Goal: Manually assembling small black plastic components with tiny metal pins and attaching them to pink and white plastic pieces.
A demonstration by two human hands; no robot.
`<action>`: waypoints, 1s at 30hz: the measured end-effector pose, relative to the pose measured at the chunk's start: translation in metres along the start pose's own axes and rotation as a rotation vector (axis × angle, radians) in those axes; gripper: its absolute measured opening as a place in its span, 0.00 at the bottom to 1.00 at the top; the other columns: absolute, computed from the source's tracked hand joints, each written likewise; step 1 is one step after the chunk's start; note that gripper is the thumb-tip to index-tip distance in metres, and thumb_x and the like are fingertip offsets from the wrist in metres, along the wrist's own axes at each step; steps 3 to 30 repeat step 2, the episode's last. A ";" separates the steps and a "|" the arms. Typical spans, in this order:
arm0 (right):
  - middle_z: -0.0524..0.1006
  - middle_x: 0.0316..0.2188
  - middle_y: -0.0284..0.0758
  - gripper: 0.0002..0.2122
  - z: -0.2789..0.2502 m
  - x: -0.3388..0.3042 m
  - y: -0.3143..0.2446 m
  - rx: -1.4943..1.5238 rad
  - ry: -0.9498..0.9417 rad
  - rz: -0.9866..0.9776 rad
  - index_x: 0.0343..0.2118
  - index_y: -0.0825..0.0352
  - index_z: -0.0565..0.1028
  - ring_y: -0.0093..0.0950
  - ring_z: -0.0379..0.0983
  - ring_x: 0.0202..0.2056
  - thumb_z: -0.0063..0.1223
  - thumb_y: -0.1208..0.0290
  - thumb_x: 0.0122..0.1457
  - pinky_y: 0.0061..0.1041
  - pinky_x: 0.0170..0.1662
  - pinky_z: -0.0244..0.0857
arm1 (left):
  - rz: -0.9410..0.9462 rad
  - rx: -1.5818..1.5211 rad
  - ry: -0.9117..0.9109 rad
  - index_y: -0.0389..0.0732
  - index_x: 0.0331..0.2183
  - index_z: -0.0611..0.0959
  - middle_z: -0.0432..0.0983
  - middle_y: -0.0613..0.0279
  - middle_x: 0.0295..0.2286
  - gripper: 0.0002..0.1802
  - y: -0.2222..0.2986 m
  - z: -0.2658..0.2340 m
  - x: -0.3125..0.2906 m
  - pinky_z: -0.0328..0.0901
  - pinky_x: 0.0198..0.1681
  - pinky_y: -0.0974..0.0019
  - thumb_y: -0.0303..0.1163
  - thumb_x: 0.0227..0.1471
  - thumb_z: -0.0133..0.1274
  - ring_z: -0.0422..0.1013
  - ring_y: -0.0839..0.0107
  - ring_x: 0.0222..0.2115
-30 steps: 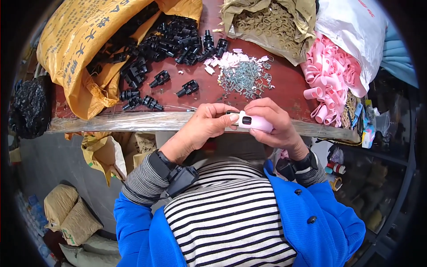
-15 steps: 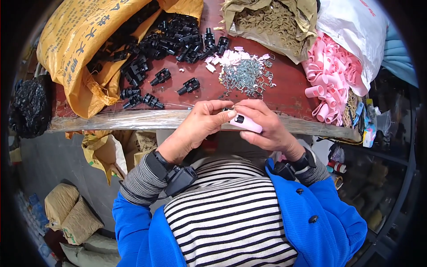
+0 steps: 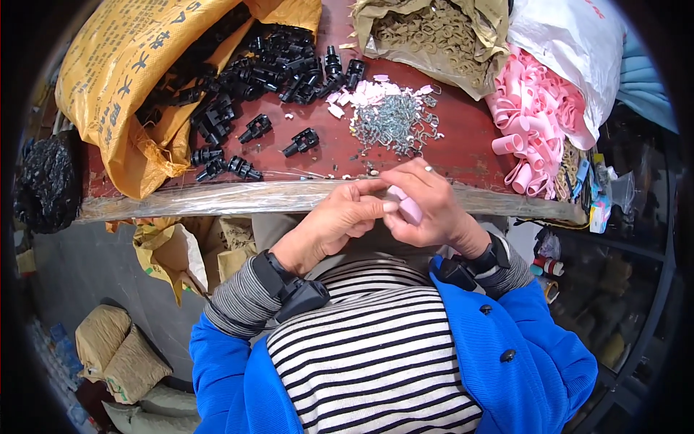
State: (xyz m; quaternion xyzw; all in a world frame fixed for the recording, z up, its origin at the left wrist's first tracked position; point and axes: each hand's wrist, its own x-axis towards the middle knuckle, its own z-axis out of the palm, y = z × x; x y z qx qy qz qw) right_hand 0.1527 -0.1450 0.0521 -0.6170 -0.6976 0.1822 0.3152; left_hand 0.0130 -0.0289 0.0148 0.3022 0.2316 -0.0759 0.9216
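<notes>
Just in front of the table's near edge, my right hand (image 3: 431, 205) is closed around a pink plastic sleeve-like part (image 3: 411, 210), with its fingers bent over the top. My left hand (image 3: 334, 220) meets it from the left, thumb and forefinger pinched at the part's left end. Fingers cover much of the part, and its underside is hidden. Beyond my hands lies a heap of small metal wire pieces (image 3: 394, 124), bordered by small pink plastic pieces (image 3: 369, 92). Several loose black plastic parts (image 3: 301, 142) lie to the left of that heap.
A yellow woven sack (image 3: 130, 79) spills black parts at the left. At the back, a brown bag (image 3: 463, 69) holds small tan pieces. Pink curved sleeves (image 3: 531, 126) spill from a white sack (image 3: 571, 50) at the right. A black plastic bag (image 3: 47, 181) hangs far left.
The pink part has turned within my right hand, and its black inset is now out of sight. My right fingers have curled higher over it. My left hand has shifted slightly down and right.
</notes>
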 end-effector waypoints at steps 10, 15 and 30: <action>0.65 0.40 0.48 0.28 -0.002 -0.007 0.000 -0.094 0.041 0.042 0.44 0.74 0.64 0.36 0.65 0.40 0.51 0.70 0.34 0.29 0.41 0.61 | -0.043 -0.046 -0.013 0.38 0.47 0.63 0.70 0.72 0.20 0.30 0.001 0.000 0.003 0.44 0.11 0.84 0.26 0.40 0.55 0.52 0.88 0.11; 0.65 0.40 0.48 0.28 -0.002 -0.007 0.000 -0.094 0.041 0.042 0.44 0.74 0.64 0.36 0.65 0.40 0.51 0.70 0.34 0.29 0.41 0.61 | -0.043 -0.046 -0.013 0.38 0.47 0.63 0.70 0.72 0.20 0.30 0.001 0.000 0.003 0.44 0.11 0.84 0.26 0.40 0.55 0.52 0.88 0.11; 0.65 0.40 0.48 0.28 -0.002 -0.007 0.000 -0.094 0.041 0.042 0.44 0.74 0.64 0.36 0.65 0.40 0.51 0.70 0.34 0.29 0.41 0.61 | -0.043 -0.046 -0.013 0.38 0.47 0.63 0.70 0.72 0.20 0.30 0.001 0.000 0.003 0.44 0.11 0.84 0.26 0.40 0.55 0.52 0.88 0.11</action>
